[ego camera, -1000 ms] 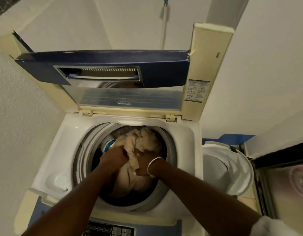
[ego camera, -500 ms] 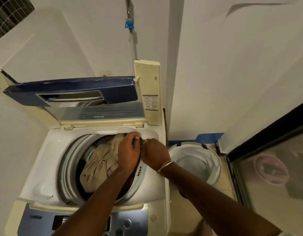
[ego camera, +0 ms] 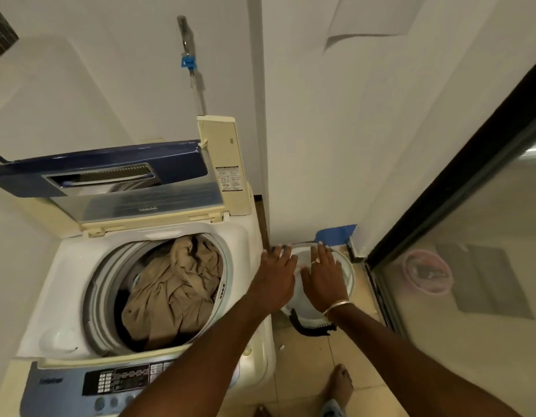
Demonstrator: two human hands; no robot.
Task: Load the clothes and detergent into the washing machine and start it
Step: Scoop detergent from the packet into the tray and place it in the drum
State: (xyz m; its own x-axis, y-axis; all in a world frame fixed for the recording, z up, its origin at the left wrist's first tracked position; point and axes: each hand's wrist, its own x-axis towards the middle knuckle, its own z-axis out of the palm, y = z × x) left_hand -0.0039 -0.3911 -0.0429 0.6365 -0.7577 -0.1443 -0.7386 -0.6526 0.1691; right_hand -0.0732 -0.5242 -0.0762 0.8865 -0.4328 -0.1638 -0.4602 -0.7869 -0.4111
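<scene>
I have both hands out over the white laundry basket [ego camera: 349, 276] on the floor. My left hand [ego camera: 275, 273] and right hand [ego camera: 322, 273] are spread flat, each grip open and holding nothing. Left of my left hand the washing machine [ego camera: 65, 296] stands with its lid [ego camera: 110, 173] raised, and beige clothes [ego camera: 176, 288] fill the drum.
</scene>
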